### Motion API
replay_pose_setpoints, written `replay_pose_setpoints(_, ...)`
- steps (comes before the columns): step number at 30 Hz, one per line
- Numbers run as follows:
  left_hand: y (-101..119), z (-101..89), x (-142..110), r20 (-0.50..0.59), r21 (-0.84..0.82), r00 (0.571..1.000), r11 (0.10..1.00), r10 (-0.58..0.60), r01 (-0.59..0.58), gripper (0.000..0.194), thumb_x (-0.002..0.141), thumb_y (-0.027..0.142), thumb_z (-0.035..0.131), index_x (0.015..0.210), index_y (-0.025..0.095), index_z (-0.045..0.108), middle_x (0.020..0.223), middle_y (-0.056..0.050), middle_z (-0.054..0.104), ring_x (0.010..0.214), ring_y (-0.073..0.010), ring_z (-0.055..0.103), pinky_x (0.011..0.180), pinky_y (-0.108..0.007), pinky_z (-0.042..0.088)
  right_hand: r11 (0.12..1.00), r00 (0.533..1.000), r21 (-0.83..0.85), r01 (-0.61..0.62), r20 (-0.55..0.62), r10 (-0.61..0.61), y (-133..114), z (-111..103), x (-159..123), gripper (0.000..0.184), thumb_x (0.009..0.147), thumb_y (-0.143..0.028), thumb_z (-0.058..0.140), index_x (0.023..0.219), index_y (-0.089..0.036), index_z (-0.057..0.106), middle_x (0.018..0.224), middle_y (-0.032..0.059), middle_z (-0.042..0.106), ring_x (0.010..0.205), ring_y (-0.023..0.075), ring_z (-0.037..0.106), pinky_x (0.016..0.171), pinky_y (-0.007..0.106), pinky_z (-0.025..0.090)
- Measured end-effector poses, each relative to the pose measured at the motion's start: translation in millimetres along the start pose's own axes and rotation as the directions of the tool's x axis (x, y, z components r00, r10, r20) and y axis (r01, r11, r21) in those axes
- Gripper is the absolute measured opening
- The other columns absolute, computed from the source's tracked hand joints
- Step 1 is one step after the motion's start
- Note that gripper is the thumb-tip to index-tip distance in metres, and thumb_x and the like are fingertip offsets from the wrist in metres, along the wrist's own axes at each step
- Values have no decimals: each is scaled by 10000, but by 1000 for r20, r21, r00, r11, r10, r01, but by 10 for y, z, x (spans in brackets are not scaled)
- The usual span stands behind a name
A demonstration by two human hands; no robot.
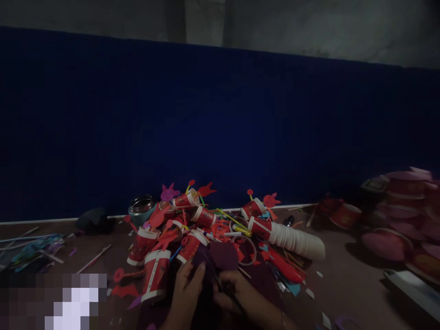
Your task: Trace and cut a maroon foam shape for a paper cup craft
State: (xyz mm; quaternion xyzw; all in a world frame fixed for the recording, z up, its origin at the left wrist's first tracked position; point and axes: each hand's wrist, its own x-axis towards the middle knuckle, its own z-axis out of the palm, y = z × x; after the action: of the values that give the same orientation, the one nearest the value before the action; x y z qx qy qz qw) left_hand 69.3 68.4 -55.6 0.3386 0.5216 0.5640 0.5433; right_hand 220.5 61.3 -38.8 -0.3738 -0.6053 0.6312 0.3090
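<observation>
nearest the camera, two bare hands reach in over the brown bench (338,266), just beside each other, with a narrow gap between them. the left hand (188,282) is pinched, thumb against fingers, on a dark purple sheet of paper or felt (223,255); the right hand (237,288) is closed around a thin, dark, pointed tool that looks like scissors (216,276). the sheet lies at the middle of the near side, in front of the heap, part of it at the left fingertips and part beyond the tool; whether that is one piece or two is too dark to tell.

just left stands a red paper cup with white bands (156,275), with a loose red paper cut-out (130,290) beside it. farther off is a jumble of similar cups, and to the right a long stack of nested white-and-red paper cups (297,240) lies on its side.

the tool's tip points towards the left fingers, so a slip or a careless closing could nick them. dim light and dark material would make a crooked cut easy. an elbow or sleeve nudging the near cup could topple it, and a bump to the stack, which has a round side down, could set it rolling into the shiny red plastic packet (285,266).
</observation>
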Motion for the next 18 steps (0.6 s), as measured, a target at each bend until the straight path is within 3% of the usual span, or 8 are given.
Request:
replay_pose_setpoints(2, -39, -7, 14, 29, -22, 1000, 1000, -8, 8, 402, 554, 507, 716, 756, 168, 638, 587, 28, 573, 506, -92, 486, 471, -193, 389, 1000, 1000, 1, -8, -7, 8, -2, 5, 11, 416, 644, -535, 661, 664, -157, 489, 531, -65, 430, 470, 56, 360, 455, 182, 284)
replay_pose_setpoints(8, -20, 11, 6, -35, -56, 999, 998, -36, 34, 464, 491, 507, 749, 784, 163, 647, 661, -1, 620, 581, -126, 543, 502, -210, 421, 1000, 1000, 2, -9, -20, 9, -48, 19, 5, 411, 620, -514, 691, 663, -151, 503, 551, -61, 448, 487, 53, 369, 472, 181, 296)
replay_pose_setpoints(13, 93, 47, -47, 81, -68, 995, 996, -53, 58, 416, 520, 478, 751, 768, 156, 662, 663, -8, 637, 589, -122, 549, 521, -203, 424, 1000, 999, 1, -2, -46, 2, -27, 14, -1, 439, 623, -551, 673, 669, -153, 492, 555, -60, 439, 488, 55, 360, 467, 180, 296)
replay_pose_setpoints(18, 220, 106, -141, 82, -113, 991, 987, -104, 113, 404, 515, 447, 763, 789, 164, 678, 687, -16, 670, 573, -117, 564, 531, -203, 428, 997, 999, 70, -12, -29, 14, -34, 18, -8, 450, 614, -548, 688, 717, -147, 510, 586, -53, 448, 500, 55, 371, 470, 173, 306)
